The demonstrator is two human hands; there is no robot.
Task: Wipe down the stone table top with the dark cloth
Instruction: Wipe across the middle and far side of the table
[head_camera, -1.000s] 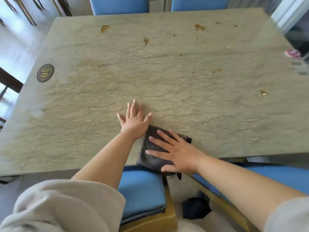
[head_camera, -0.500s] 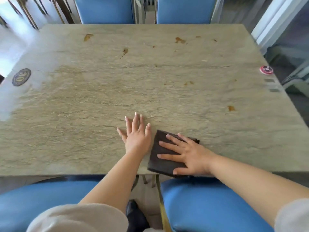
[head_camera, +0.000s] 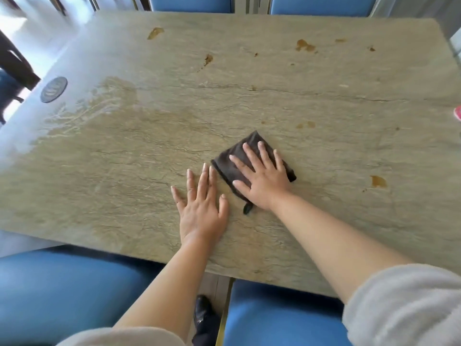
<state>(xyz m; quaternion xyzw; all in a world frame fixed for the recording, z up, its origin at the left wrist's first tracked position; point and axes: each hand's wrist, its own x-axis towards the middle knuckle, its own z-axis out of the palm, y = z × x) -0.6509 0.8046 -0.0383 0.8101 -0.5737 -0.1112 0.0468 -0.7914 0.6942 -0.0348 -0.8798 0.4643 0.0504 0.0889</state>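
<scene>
The stone table top is greenish-beige with dark veins and fills most of the view. A folded dark cloth lies flat on it, a little in from the near edge. My right hand presses flat on the cloth with fingers spread, covering most of it. My left hand rests flat on the bare stone just left of the cloth, fingers apart, holding nothing. Brown stains mark the stone: one at the right, one beyond the cloth, several near the far edge.
A round dark number plaque sits near the table's left edge. A pink round object shows at the right edge. Blue chair seats stand under the near edge, and blue chair backs stand at the far side.
My right hand has slid the cloth forward from the near edge onto the table. My left hand has moved forward beside it. The view has shifted closer over the table.
</scene>
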